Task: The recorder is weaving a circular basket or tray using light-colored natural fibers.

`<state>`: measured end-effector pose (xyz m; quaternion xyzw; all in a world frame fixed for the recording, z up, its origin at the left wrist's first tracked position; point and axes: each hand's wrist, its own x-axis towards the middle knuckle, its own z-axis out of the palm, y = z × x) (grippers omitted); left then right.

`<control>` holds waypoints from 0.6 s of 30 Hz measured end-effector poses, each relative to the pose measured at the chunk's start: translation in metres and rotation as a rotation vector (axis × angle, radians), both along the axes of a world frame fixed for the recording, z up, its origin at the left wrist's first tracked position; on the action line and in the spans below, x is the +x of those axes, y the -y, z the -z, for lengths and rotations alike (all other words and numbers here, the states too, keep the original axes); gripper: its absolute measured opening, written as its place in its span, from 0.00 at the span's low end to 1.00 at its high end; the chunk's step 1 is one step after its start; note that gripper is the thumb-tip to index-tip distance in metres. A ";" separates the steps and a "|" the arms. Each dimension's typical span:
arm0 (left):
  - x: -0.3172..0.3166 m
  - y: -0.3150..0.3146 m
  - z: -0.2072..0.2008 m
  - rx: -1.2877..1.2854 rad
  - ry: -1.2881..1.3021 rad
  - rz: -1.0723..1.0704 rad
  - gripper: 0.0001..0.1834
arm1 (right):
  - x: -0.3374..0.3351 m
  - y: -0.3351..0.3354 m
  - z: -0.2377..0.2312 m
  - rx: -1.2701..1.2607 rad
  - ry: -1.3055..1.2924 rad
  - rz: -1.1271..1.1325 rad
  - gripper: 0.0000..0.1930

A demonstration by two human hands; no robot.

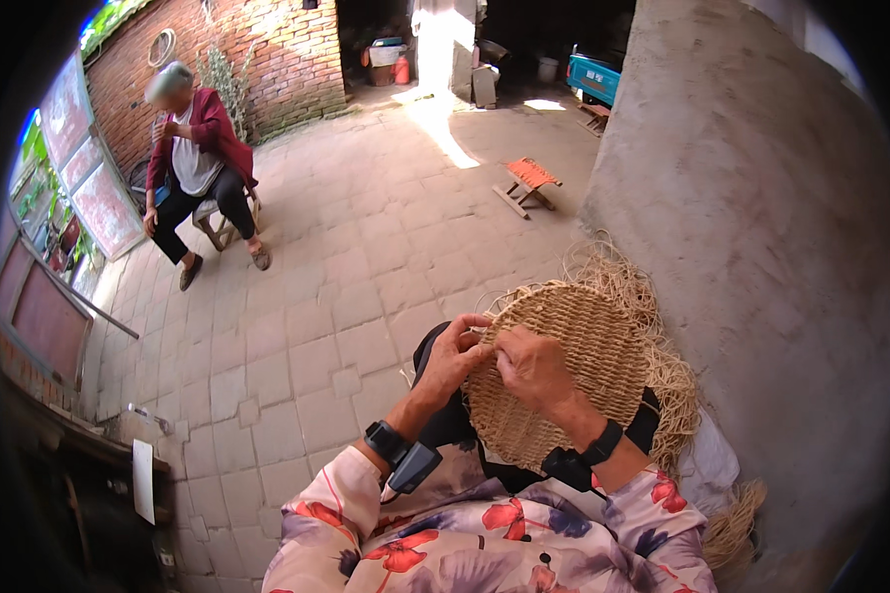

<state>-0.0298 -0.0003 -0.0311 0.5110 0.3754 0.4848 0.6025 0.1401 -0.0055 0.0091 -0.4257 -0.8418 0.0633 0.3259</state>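
A round woven straw mat (593,346), tan and ribbed, rests on my lap, tilted up over my dark trousers. My left hand (454,358) grips its left rim, thumb and fingers pinching the edge. Close beside it, my right hand (536,368) is closed over the mat near the same rim. What its fingertips hold is hidden by the hand. Loose straw cord (667,385) lies in a tangled heap behind and to the right of the mat.
Another person (200,163) sits on a wooden stool (218,229) at the far left. An orange-topped folding stool (532,174) stands ahead on the paved floor. A grey wall (752,198) rises on my right. A pale cloth (710,460) and another cord bundle (737,524) lie beside me.
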 end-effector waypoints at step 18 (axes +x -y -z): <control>-0.005 -0.003 -0.001 0.008 -0.027 -0.078 0.22 | -0.002 -0.001 0.012 0.205 0.049 0.136 0.06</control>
